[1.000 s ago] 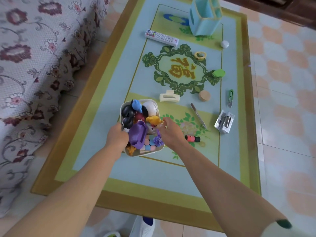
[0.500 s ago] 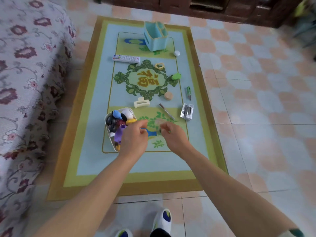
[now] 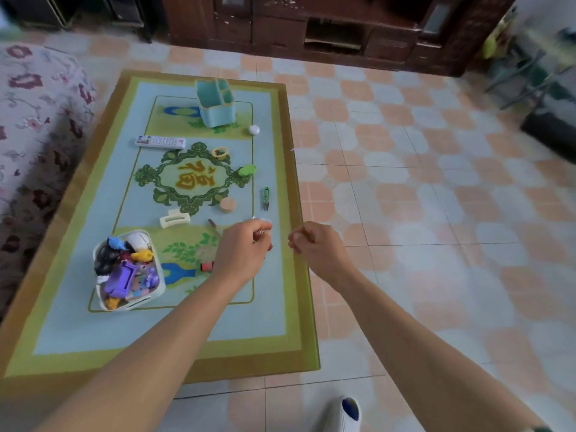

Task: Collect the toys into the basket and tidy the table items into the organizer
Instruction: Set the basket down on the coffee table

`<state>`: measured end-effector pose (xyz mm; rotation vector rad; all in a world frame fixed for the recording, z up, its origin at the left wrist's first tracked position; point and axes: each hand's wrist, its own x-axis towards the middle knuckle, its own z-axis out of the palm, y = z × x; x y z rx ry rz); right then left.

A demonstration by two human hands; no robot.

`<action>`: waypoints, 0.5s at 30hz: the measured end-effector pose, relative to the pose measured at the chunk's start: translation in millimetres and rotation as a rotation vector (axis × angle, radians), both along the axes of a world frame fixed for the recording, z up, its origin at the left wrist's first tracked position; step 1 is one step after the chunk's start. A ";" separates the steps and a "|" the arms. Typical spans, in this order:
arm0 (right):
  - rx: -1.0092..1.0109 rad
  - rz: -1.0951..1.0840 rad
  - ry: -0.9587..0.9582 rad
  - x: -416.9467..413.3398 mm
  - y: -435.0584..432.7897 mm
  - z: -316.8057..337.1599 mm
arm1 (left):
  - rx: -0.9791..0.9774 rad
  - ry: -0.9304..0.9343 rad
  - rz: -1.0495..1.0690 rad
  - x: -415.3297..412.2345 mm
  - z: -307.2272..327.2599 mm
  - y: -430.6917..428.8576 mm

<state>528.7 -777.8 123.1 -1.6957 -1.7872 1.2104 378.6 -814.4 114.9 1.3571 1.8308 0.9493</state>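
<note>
While both forearms reached out over the near end of the table (image 3: 282, 307), the left hand (image 3: 243, 251) hung with fingers curled in over the spot near the right edge, something small and pale just showing past its knuckles; whether it gripped that I could not tell. The right hand (image 3: 314, 244) was loosely fisted beyond the table's edge, over the floor, with nothing visible in it. To the left sat the white basket (image 3: 157, 289), heaped with toys (image 3: 124, 269). A red item (image 3: 206, 266) lay just beside the left wrist. Farther on lay a cream hair claw (image 3: 174, 218), a round wooden disc (image 3: 227, 204), green clippers (image 3: 266, 198), a green piece (image 3: 247, 170), a yellow ring (image 3: 220, 152), a remote (image 3: 160, 141) and a white ball (image 3: 254, 130). At the far end stood the blue organizer (image 3: 216, 102), upright
</note>
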 end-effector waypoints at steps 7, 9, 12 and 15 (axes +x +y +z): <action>0.029 0.126 -0.002 101.0 88.1 33.5 | 0.022 0.031 0.111 107.7 18.5 70.7; 0.028 0.153 -0.012 120.5 115.8 37.8 | 0.040 0.043 0.123 129.9 24.6 93.5; 0.031 0.163 -0.004 133.7 151.3 41.1 | 0.044 0.069 0.140 143.3 33.5 123.8; 0.054 0.193 -0.020 133.1 184.8 41.6 | 0.077 0.103 0.170 139.9 41.4 153.9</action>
